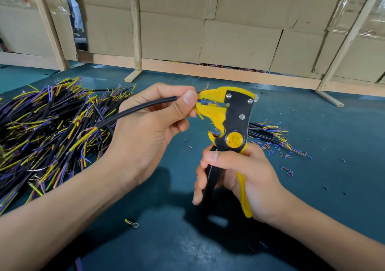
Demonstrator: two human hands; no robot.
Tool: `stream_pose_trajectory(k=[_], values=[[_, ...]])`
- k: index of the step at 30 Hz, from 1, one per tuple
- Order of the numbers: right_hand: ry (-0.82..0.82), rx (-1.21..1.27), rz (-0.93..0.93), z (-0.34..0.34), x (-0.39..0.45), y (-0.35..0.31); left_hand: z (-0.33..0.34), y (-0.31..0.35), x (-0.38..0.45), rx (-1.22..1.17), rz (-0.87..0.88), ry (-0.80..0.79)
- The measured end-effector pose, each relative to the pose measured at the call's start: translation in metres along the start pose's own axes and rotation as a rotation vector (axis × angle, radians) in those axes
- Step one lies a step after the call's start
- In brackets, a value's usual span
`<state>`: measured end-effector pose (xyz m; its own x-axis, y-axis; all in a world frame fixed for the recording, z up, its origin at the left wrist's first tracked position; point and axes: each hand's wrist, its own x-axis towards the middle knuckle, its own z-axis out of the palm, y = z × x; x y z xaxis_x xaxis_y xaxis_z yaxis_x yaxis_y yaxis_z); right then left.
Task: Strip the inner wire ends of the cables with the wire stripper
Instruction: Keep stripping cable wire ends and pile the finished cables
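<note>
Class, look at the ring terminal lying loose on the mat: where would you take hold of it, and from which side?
Pinch the ring terminal by its yellow sleeve, from above. It lies flat on the mat, so the thin metal ring gives little to catch, while the sleeve stands thicker.

We see a teal table top [312,197] strewn with short scraps of stripped insulation [288,171], most of them to the right. A small ring terminal [132,223] with a yellow sleeve lies near the front edge. Behind stands a wall of cardboard sheets [239,43] propped in pale wooden frames [136,31].
</note>
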<state>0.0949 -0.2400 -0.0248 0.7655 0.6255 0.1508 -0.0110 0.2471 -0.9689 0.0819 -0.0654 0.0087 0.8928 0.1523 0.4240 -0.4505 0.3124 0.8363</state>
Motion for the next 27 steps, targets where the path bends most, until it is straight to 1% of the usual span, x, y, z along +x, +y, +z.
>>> stream_pose_trajectory(k=[14,17,22,27], values=[[0.039,-0.034,-0.001,-0.0018,-0.0021,0.0009,-0.0005,-0.0019,-0.0004,0.007,0.008,-0.027],[0.061,-0.028,0.016,-0.0016,-0.0025,0.0004,-0.0025,-0.0034,0.0,0.064,0.012,-0.012],[0.179,-0.038,-0.017,-0.0016,-0.0014,0.0003,-0.0024,-0.0072,0.0004,0.174,0.069,0.039],[0.168,-0.026,-0.002,-0.0014,-0.001,-0.0006,-0.0047,-0.0033,0.0017,0.286,0.103,0.047]])
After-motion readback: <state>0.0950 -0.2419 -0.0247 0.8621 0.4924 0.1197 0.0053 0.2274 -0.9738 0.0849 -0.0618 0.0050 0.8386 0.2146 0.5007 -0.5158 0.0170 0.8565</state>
